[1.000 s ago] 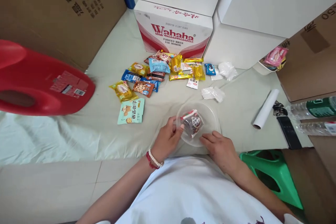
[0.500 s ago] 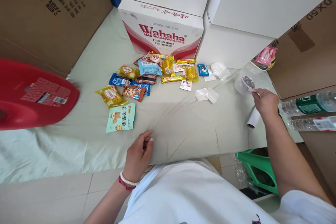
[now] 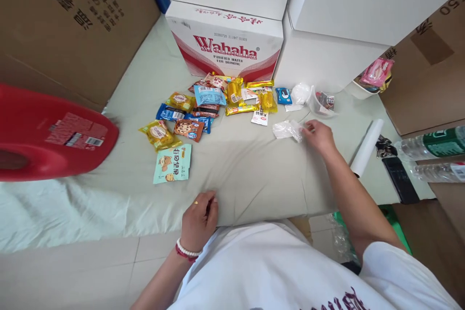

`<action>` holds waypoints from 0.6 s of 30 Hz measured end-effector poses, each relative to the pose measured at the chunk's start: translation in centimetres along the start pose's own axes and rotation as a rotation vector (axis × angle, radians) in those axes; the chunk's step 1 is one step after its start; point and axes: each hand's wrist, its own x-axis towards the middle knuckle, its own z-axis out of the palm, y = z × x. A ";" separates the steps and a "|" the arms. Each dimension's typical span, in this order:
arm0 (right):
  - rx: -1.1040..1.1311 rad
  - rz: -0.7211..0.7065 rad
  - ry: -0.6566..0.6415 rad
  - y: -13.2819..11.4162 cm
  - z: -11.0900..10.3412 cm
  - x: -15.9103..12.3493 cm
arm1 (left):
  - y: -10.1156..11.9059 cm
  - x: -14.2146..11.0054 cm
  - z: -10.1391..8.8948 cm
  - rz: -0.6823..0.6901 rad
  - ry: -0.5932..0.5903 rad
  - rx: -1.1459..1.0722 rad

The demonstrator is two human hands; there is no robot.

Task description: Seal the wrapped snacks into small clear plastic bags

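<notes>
My right hand reaches out over the pale green cloth, and its fingertips close on the edge of a crumpled clear plastic wrapper. Just beyond it stands a small clear bowl with a dark wrapped snack inside, beside another crumpled wrapper. My left hand, with a ring and bead bracelets, rests curled at the near table edge, holding nothing. A pile of several wrapped snacks lies at the middle, with a teal packet nearest me.
A Wahaha carton and white boxes stand behind the snacks. A red jug lies left, below a brown carton. At the right are a white roll, keys and a remote, and water bottles.
My right hand carried the clear bowl from in front of me to the back right, set it down, then moved left to the crumpled wrapper. My left hand withdrew to the table edge.
</notes>
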 end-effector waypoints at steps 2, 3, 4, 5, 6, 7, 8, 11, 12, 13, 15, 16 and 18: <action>0.145 0.034 -0.066 -0.4 0.9 -0.7 | 0.1 -0.2 -0.3 -0.083 0.006 -0.098; 0.256 0.047 -0.043 -0.7 1.0 -1.2 | 0.3 -0.1 -0.4 -0.141 0.007 -0.161; 0.403 0.070 -0.007 -1.1 1.1 -1.8 | 0.6 0.0 -0.4 -0.205 0.000 -0.233; 0.584 0.108 0.012 -1.8 1.0 -2.5 | 1.0 0.3 -0.2 -0.269 -0.020 -0.317; 0.786 0.160 -0.003 -2.6 1.0 -3.5 | 1.7 0.9 0.1 -0.327 -0.052 -0.416; 0.990 0.220 -0.052 -3.7 1.1 -4.5 | 2.5 1.7 0.6 -0.380 -0.095 -0.524; 1.173 0.281 -0.122 -4.8 1.3 -5.7 | 3.4 2.7 1.2 -0.423 -0.147 -0.653; 1.473 0.427 -0.352 -8.5 2.8 -9.4 | 6.3 6.4 4.1 -0.560 -0.235 -1.016; 1.486 0.447 -0.407 -9.5 3.4 -10.5 | 7.0 7.6 5.1 -0.588 -0.279 -1.101; 1.464 0.446 -0.446 -10.3 4.0 -11.5 | 7.5 8.7 6.1 -0.601 -0.300 -1.155; 1.351 0.406 -0.457 -11.2 4.7 -12.7 | 8.0 10.1 7.7 -0.585 -0.280 -1.152; 1.282 0.383 -0.431 -11.2 4.8 -13.1 | 7.9 10.4 8.2 -0.579 -0.249 -1.125; 1.169 0.365 -0.344 -10.6 4.5 -13.2 | 7.4 10.4 8.5 -0.581 -0.195 -1.073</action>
